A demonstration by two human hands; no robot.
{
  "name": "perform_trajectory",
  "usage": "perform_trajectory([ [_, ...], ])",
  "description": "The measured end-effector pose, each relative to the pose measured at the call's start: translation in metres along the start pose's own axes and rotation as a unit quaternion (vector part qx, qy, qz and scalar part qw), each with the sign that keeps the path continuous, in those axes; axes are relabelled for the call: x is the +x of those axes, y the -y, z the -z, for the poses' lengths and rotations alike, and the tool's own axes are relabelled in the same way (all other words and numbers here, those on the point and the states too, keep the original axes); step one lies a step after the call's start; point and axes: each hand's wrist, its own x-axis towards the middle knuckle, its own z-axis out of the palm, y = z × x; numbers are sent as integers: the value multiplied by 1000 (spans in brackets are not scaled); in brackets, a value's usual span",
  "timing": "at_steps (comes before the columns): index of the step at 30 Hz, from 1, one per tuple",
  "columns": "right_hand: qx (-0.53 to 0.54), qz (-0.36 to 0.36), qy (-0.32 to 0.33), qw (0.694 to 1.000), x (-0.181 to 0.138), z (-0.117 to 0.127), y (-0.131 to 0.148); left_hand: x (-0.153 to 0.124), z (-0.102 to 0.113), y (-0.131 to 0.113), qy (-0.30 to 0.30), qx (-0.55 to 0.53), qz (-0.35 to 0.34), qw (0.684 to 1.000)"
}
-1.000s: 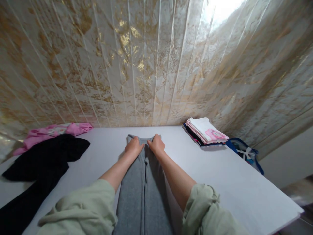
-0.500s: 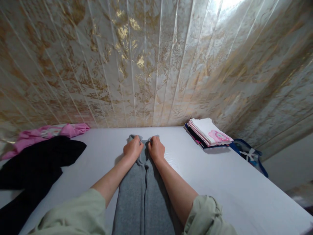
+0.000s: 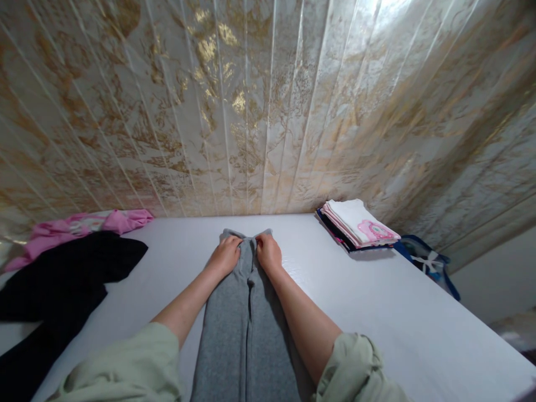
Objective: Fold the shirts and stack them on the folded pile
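A pair of grey trousers (image 3: pixel 226 335) lies lengthwise on the white table, its waist end toward the back and its legs running down out of view. My left hand (image 3: pixel 226 255) is closed on the left side of the waistband, with some of its fingers hidden in the cloth. On the right side of the waistband, my right hand (image 3: pixel 269 252) pinches the fabric. The cloth between the two hands is slightly gathered.
A folded stack of clothes (image 3: pixel 360 226), a white printed one on top, sits at the back right. Beside it is a blue-edged clear bag (image 3: pixel 429 262). Black clothing (image 3: pixel 71 279) and a pink garment (image 3: pixel 125 220) lie at left. A patterned curtain (image 3: pixel 251 111) hangs behind the white table (image 3: pixel 377 324).
My left hand has shifted slightly down and left and lies flatter over the waistband. The waistband edge between my hands has changed shape. My right hand has barely moved.
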Motion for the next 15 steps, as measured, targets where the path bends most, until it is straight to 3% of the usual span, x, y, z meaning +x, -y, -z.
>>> perform_trajectory([
  [8, -67, 35, 1, 997, -1, -4, 7, -6, -15, -7, -11, 49, 14, 999],
  [15, 82, 16, 12, 996, 6, 25, -7, -27, 29, 1, -42, 49, 11, 998],
])
